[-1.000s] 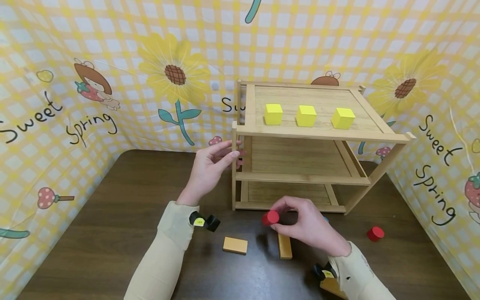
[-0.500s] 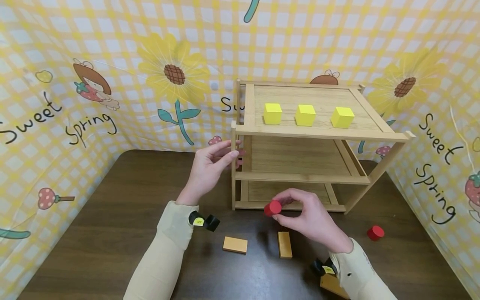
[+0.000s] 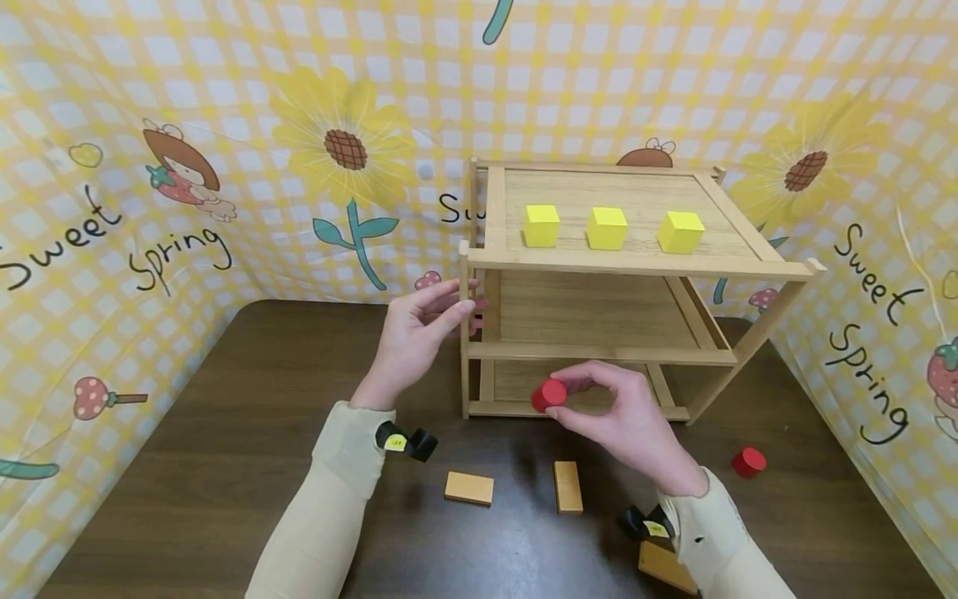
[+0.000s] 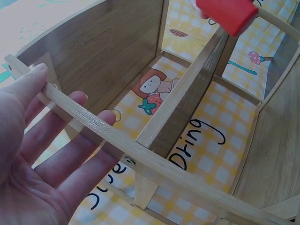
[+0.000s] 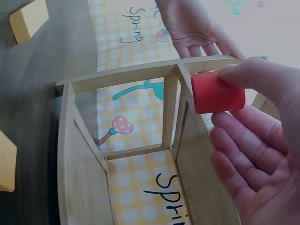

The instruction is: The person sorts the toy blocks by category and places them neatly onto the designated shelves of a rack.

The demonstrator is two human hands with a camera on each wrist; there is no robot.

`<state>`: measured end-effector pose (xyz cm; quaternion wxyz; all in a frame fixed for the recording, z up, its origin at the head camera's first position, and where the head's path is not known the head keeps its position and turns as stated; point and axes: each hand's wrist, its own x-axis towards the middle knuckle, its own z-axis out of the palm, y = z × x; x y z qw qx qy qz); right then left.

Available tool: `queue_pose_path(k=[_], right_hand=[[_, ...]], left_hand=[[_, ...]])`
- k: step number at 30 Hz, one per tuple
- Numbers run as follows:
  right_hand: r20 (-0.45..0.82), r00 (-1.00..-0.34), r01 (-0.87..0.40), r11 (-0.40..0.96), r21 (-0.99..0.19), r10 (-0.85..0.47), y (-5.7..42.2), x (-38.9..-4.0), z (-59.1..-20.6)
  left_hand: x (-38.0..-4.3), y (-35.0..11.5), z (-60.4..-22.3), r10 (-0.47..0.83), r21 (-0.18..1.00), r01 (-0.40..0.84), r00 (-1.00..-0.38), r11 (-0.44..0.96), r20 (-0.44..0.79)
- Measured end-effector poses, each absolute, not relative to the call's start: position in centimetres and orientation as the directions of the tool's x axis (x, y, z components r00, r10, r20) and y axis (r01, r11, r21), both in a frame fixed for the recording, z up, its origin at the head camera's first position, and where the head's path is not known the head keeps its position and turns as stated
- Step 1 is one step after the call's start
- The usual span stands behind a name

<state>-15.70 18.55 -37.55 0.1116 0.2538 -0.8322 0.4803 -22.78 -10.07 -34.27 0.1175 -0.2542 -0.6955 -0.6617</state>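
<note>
My right hand point(image 3: 624, 428) pinches a red cylinder block point(image 3: 549, 396) between thumb and fingers, in front of the lower part of a three-tier wooden shelf point(image 3: 636, 266). In the right wrist view the red cylinder point(image 5: 216, 95) lies on its side in the grip, overlapping the middle tier's edge. At the shelf's front left post my left hand point(image 3: 407, 341) holds on, thumb in front and fingers behind. The left wrist view shows that thumb point(image 4: 35, 77) against the post point(image 4: 93, 122). Yellow cubes point(image 3: 607, 229) stand in a row of three on the top tier.
A second red cylinder point(image 3: 749, 462) rests on the dark table point(image 3: 187, 449) right of the shelf. Flat wooden blocks lie in front: one at left point(image 3: 469, 489), one in the middle point(image 3: 568, 487), one point(image 3: 664, 567) by the right sleeve. Patterned cloth point(image 3: 247, 50) hangs behind.
My right hand has risen and moved forward with the red cylinder, from over the table to in front of the shelf's lower tiers. The left hand stays at the post.
</note>
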Motion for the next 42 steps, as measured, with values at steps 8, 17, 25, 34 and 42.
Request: queue_pose_path(k=[8, 17, 25, 34, 42], right_hand=[[0.448, -0.85, -0.527, 0.447, -0.723, -0.277, 18.6, -15.8, -36.9], [0.506, -0.83, -0.556, 0.435, -0.709, -0.236, 18.3, -16.0, -35.8], [0.516, -0.835, -0.543, 0.445, -0.712, -0.192, 17.9, -16.2, -35.2], [0.505, -0.849, -0.517, 0.443, -0.732, -0.158, 17.6, -17.0, -34.6], [0.46, -0.881, -0.452, 0.486, -0.748, -0.112, 17.1, -17.6, -34.4]], left_hand=[[-22.8, -10.1, -34.3, 0.193, 0.862, 0.508, -0.845, -0.004, 0.499], [-22.8, -10.1, -34.2, 0.198, 0.858, 0.513, -0.84, -0.01, 0.505], [-22.8, -10.1, -34.2, 0.198, 0.861, 0.508, -0.844, -0.001, 0.498], [-22.7, -10.0, -34.1, 0.201, 0.866, 0.499, -0.847, -0.026, 0.493], [-22.7, -10.0, -34.1, 0.203, 0.867, 0.497, -0.845, -0.042, 0.495]])
